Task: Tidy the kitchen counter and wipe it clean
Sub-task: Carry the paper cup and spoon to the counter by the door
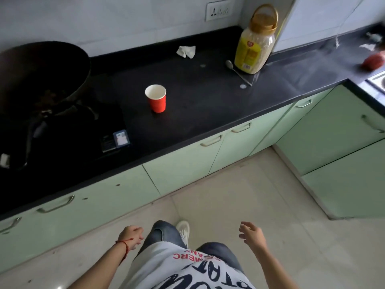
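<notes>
A black kitchen counter [208, 105] runs across the view. On it stands an upright red paper cup [155, 98], white inside. A crumpled white tissue [186, 51] lies near the back wall. A metal spoon [237, 71] lies beside a clear plastic jar [255, 41] with a yellow label and gold lid. My left hand [132, 236] and my right hand [251, 233] hang low over the floor, well short of the counter, fingers relaxed and holding nothing.
A dark wok [39, 69] sits on a black stove [68, 130] at the left. A red object [374, 61] and white scraps [368, 46] lie at the far right by the sink [378, 79]. Pale green cabinets [187, 163] with handles front the tiled floor [239, 195].
</notes>
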